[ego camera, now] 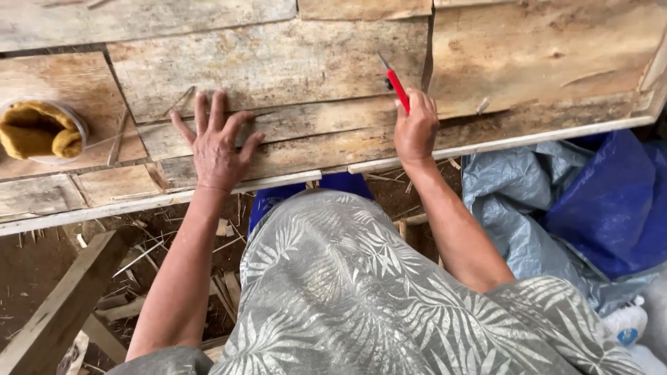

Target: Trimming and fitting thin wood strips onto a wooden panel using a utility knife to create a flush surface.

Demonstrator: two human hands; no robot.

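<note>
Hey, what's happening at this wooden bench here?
A person leans over a rough workbench of worn wooden sheets. The left hand lies flat, fingers spread, pressing on a wooden strip near the front edge. The right hand holds a red-handled tool, its tip against the wood at a seam between sheets. A container with a yellow cloth sits at the left, and blue and grey tarps lie on the ground beside the person.

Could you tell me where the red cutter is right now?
The red cutter is in the right hand, tip on the wooden table, right of the flat left hand.
</note>
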